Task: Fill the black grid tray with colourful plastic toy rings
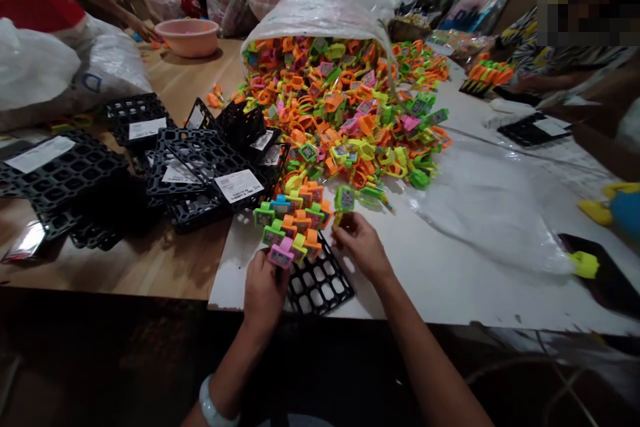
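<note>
Left hand (263, 290) fingers clamped on black grid tray (320, 285) edge; right hand (361, 243) fingers pinching green toy ring (345, 199); tray half-filled with coloured rings (293, 223)

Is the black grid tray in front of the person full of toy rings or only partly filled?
Partly filled. The black grid tray holds colourful toy rings in its far cells, while the near cells show empty holes.

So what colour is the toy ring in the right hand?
Green, with a small patterned face; the right hand pinches the toy ring. Head view.
</note>
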A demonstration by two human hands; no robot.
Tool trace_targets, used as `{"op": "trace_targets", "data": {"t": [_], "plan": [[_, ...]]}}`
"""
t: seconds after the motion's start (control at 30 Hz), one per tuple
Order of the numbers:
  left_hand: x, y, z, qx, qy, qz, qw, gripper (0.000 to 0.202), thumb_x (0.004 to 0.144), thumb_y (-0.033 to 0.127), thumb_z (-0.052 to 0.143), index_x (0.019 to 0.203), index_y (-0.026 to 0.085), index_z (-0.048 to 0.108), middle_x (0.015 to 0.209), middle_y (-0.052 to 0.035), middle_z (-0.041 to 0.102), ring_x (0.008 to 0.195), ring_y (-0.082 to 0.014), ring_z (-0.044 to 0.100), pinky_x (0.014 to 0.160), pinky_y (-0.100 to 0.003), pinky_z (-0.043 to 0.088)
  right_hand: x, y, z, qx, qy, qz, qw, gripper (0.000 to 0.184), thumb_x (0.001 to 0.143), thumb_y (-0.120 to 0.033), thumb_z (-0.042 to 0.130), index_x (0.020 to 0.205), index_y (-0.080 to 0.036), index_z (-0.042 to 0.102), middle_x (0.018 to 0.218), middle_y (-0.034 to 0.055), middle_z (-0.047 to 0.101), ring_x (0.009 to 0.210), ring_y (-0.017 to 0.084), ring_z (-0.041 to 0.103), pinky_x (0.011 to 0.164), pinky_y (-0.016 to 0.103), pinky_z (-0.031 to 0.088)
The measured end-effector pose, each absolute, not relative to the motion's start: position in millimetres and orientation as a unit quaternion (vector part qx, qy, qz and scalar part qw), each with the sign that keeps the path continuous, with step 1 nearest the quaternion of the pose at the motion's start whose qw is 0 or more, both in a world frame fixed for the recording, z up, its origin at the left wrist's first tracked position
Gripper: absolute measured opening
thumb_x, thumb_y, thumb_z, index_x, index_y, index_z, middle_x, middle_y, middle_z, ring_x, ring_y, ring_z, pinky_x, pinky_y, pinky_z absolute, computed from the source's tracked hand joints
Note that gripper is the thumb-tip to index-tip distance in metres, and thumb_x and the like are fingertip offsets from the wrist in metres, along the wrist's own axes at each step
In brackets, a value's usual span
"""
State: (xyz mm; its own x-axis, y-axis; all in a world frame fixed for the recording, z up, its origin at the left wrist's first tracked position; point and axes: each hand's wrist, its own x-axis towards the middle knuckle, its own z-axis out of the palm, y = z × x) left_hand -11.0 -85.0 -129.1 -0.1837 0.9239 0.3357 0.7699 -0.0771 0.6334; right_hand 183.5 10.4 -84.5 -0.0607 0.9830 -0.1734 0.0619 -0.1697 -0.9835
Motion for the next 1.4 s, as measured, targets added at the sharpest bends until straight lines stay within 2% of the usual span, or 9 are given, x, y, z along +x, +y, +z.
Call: {"op": "trace_targets", "data": {"t": [0.13,0.3,0.5,0.67,0.9,1.1,1.2,1.3,1.4], "plan": [[-12,-83,-128,0.638,0.669,0.368,0.1,0.018,0.092,0.023,0.052,0.103,0.017,0.065,0.094,-0.0094,0.062,0.09,-0.0246,0.06,0.077,-0.039,0.052,171,-10,-86,-0.512,-0.516,0.587,0.357,0.029,0.073,-0.041,0.065,0.091,-0.02,0.061,0.066,-0.0011,0.067,0.055,0.016,0.06,0.053,0.028,0.05],[-10,-84,-128,0.64,0.668,0.369,0.088,0.017,0.092,0.024,0.054,0.102,0.018,0.065,0.094,-0.009,0.063,0.091,-0.0244,0.06,0.077,-0.038,0.052,174,-15,-94,-0.552,-0.641,0.42,0.33,0.013,0.077,-0.029,0.058,0.085,-0.021,0.065,0.081,0.0033,0.072,0.073,0.021,0.065,0.065,0.031,0.052],[-11,-83,-131,0.644,0.672,0.356,0.084,0.02,0.093,0.026,0.051,0.1,0.017,0.066,0.094,-0.0102,0.065,0.088,-0.0248,0.061,0.075,-0.039,0.052,169,-26,-107,-0.473,-0.758,0.263,0.365,0.022,0.08,-0.014,0.048,0.093,-0.02,0.065,0.093,0.0095,0.069,0.09,0.024,0.063,0.08,0.036,0.053],[-13,-81,-129,0.652,0.666,0.356,0.073,0.024,0.094,0.026,0.047,0.101,0.017,0.068,0.092,-0.0096,0.066,0.082,-0.0238,0.062,0.071,-0.037,0.053,160,-17,-99,-0.457,-0.776,0.276,0.337,0.029,0.079,-0.008,0.047,0.1,-0.02,0.064,0.097,0.008,0.069,0.092,0.022,0.064,0.082,0.033,0.052],[-13,-80,-130,0.648,0.67,0.358,0.058,0.022,0.093,0.025,0.05,0.104,0.018,0.068,0.093,-0.0089,0.066,0.085,-0.0235,0.063,0.074,-0.036,0.053,156,-15,-97,-0.464,-0.773,0.275,0.335,0.027,0.085,-0.012,0.049,0.105,-0.019,0.066,0.104,0.009,0.07,0.095,0.023,0.063,0.083,0.034,0.052],[-12,-80,-130,0.646,0.672,0.358,0.044,0.021,0.093,0.026,0.05,0.102,0.019,0.067,0.088,-0.0077,0.063,0.081,-0.0233,0.062,0.07,-0.035,0.052,179,15,-83,-0.423,-0.776,0.361,0.296,0.031,0.082,-0.009,0.05,0.103,-0.023,0.069,0.095,0.002,0.073,0.089,0.019,0.066,0.082,0.031,0.051],[-11,-81,-130,0.647,0.672,0.358,0.045,0.021,0.093,0.027,0.05,0.104,0.019,0.066,0.089,-0.0077,0.063,0.082,-0.0237,0.061,0.071,-0.036,0.052,194,50,-76,-0.531,-0.739,0.258,0.326,0.025,0.089,-0.016,0.047,0.101,-0.02,0.069,0.094,0.0054,0.071,0.089,0.02,0.064,0.083,0.033,0.049],[-11,-82,-132,0.647,0.672,0.358,0.048,0.023,0.094,0.027,0.049,0.107,0.018,0.066,0.092,-0.0089,0.063,0.084,-0.0246,0.061,0.073,-0.037,0.052,201,69,-78,-0.638,-0.711,0.142,0.259,0.022,0.091,-0.026,0.054,0.108,-0.019,0.066,0.103,0.0107,0.067,0.094,0.024,0.062,0.081,0.034,0.047],[-11,-82,-132,0.648,0.671,0.357,0.053,0.023,0.094,0.026,0.049,0.107,0.017,0.066,0.092,-0.0095,0.063,0.085,-0.025,0.061,0.073,-0.037,0.052,208,58,-85,-0.666,-0.716,0.104,0.181,0.02,0.092,-0.03,0.055,0.103,-0.017,0.064,0.096,0.0121,0.065,0.087,0.025,0.061,0.073,0.033,0.045]]}}
